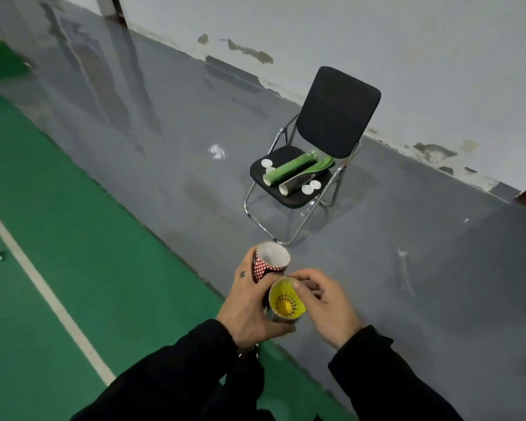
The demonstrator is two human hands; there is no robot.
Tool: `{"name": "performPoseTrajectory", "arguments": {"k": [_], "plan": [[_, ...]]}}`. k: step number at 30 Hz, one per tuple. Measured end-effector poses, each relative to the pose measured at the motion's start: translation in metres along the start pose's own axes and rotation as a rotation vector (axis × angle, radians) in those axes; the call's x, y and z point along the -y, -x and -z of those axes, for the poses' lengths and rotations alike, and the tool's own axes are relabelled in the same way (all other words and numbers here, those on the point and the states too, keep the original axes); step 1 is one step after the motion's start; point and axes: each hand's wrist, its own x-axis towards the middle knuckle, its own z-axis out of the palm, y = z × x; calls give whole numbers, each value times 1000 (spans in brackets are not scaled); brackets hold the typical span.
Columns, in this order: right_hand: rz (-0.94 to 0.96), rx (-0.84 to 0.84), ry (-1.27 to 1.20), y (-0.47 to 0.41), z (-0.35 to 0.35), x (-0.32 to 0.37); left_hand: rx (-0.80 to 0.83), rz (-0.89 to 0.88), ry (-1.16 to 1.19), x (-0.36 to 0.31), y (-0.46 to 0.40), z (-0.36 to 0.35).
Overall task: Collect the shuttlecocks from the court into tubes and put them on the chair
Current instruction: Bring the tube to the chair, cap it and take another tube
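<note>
Lower centre of frame: two tubes (271,262) gripped by left hand (246,311), fingers curled round; yellow shuttlecock (287,302) pinched at tube mouth by right hand (322,308).

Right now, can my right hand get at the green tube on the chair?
Probably not: the right hand pinches the rim of the tube with the yellow shuttlecock, and the green tube lies on the chair well ahead across open floor.

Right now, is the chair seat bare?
No, two tubes and white caps lie on the chair seat.
</note>
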Motion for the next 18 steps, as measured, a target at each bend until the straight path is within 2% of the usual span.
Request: {"name": "performPoseTrajectory", "arguments": {"k": [6,9,12,18], "plan": [[28,-145,8,-168,23,15,35,-39,52,53,-164,38],[25,-150,-41,-246,30,23,73,-89,96,78,-242,53],[-39,-168,-120,-332,36,19,40,-97,113,107,-322,62],[-92,-107,-238,-511,41,-2,-66,-60,-29,185,-468,74]]}}
